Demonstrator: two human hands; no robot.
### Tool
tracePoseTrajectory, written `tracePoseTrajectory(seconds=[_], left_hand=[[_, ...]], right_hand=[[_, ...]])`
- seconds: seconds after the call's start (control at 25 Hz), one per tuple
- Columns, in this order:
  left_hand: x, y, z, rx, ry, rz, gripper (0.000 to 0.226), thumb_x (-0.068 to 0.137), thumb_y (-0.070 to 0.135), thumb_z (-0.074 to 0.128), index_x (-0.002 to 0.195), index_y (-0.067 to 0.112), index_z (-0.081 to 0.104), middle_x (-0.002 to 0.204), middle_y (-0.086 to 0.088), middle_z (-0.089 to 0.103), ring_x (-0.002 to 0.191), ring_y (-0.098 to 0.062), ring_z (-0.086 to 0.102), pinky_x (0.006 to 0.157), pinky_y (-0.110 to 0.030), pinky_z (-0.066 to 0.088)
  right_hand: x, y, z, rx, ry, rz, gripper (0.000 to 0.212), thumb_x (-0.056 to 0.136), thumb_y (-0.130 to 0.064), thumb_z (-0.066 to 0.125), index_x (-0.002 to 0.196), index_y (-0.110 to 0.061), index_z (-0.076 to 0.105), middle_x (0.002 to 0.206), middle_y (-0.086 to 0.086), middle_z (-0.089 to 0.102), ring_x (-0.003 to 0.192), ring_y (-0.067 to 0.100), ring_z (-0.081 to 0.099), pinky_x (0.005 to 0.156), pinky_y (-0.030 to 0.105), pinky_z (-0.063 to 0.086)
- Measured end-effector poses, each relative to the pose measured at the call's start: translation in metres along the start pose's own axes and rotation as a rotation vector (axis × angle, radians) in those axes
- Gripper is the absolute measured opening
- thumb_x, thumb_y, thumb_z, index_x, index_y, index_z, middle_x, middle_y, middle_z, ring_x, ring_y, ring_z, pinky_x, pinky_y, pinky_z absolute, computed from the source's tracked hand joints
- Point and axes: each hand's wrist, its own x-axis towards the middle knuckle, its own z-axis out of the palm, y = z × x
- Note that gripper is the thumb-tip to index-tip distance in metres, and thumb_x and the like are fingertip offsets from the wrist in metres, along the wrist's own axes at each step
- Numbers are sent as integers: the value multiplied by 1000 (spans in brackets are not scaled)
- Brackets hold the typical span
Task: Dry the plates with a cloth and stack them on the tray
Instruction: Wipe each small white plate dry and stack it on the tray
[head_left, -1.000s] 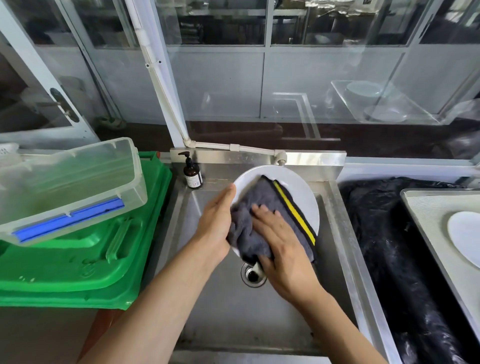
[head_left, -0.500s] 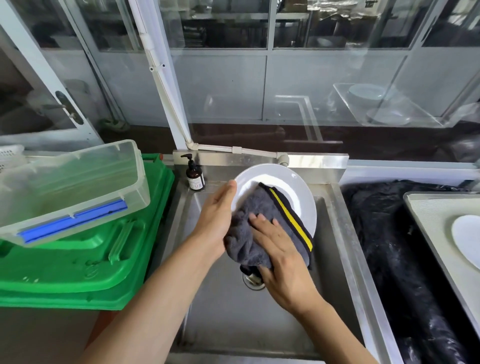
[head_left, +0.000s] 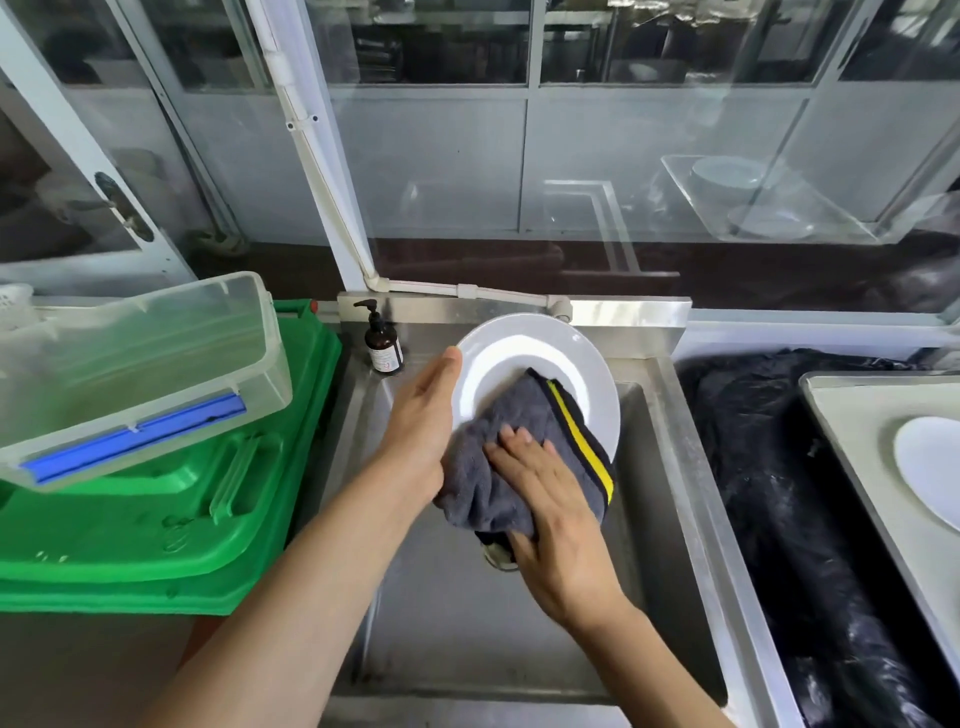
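A white plate (head_left: 535, 353) is held tilted over the steel sink (head_left: 670, 499). My left hand (head_left: 421, 421) holds its left rim, thumb on the front edge, fingers hidden behind the plate. A grey cloth with a yellow stripe (head_left: 514, 436) covers the plate's lower half. My right hand (head_left: 550, 499) presses flat on the cloth, fingers spread against the plate's face. At the far right, a second white plate (head_left: 930, 467) lies on a metal tray (head_left: 852, 415).
A brown pump bottle (head_left: 383, 349) stands at the sink's back left corner. Left of the sink, a clear plastic box (head_left: 140, 374) rests on green crates (head_left: 156, 519). Black plastic sheeting (head_left: 769, 493) lies between sink and tray. Glass panels rise behind.
My right hand has slid the cloth down and left across the plate, uncovering more of its upper face. The left hand keeps the same hold on the rim.
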Motion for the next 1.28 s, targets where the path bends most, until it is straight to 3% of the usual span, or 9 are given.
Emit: tracePoseTrajectory(seconds=[0.12, 0.32, 0.4, 0.6, 0.8, 0.92, 1.0, 1.12, 1.28], left_hand=[[-6, -7, 5, -77, -115, -18, 32, 100, 30, 60, 76, 35, 81, 87, 7, 79, 85, -9, 76, 73, -24, 60], [-7, 2, 6, -63, -34, 6, 20, 99, 35, 61, 102, 22, 76, 112, -2, 76, 116, -23, 67, 107, -45, 48], [-5, 4, 4, -50, 3, 5, 25, 98, 40, 61, 115, 24, 70, 120, 1, 72, 122, -24, 62, 110, -50, 45], [5, 14, 5, -68, 51, 23, 16, 99, 41, 59, 107, 29, 67, 101, 4, 72, 109, -26, 67, 95, -44, 55], [14, 12, 5, -41, 51, 52, 16, 100, 41, 57, 90, 33, 66, 84, 14, 70, 81, -8, 67, 67, -24, 53], [16, 11, 10, -42, 69, 65, 13, 101, 39, 57, 102, 29, 65, 96, 9, 69, 96, -12, 65, 89, -30, 54], [15, 10, 12, -40, 79, 58, 15, 101, 40, 57, 109, 29, 63, 99, 9, 66, 107, -17, 61, 101, -35, 48], [14, 13, 13, -87, 71, 12, 15, 101, 41, 56, 109, 29, 63, 102, 7, 69, 110, -21, 64, 102, -39, 50], [16, 20, 6, -128, 12, -60, 16, 101, 36, 58, 103, 23, 67, 116, -8, 72, 103, -27, 70, 85, -43, 59]], right_hand=[[46, -1, -11, -49, 83, -5, 56, 97, -23, 51, 153, -16, 46, 164, -2, 34, 155, 12, 24, 128, 38, 14], [73, 16, -34, -81, 174, 74, 60, 91, -23, 46, 150, -13, 50, 162, 3, 39, 153, 14, 30, 128, 40, 14], [66, 26, -44, -82, 198, 132, 60, 91, -23, 44, 149, -12, 51, 161, 5, 41, 152, 19, 32, 128, 43, 16], [14, 36, -41, -136, 204, 179, 55, 95, -21, 46, 148, -7, 51, 159, 4, 42, 152, 21, 34, 127, 48, 20], [-20, 17, -16, -98, 185, 131, 49, 101, -27, 46, 146, -8, 51, 156, 2, 45, 151, 17, 36, 124, 49, 26], [-19, -1, -6, -124, 125, -26, 52, 103, -39, 52, 145, -8, 53, 156, 0, 46, 150, 16, 36, 124, 44, 27], [-9, -8, -4, -168, 125, -99, 53, 95, -31, 68, 142, -10, 58, 155, 0, 48, 149, 16, 39, 122, 43, 30], [6, -11, -7, -271, 216, -139, 46, 91, -8, 72, 135, -8, 64, 147, 3, 57, 144, 17, 46, 116, 46, 39], [14, -8, -23, -261, 309, -160, 52, 82, 5, 75, 131, -11, 64, 134, 3, 65, 129, 22, 59, 109, 42, 43]])
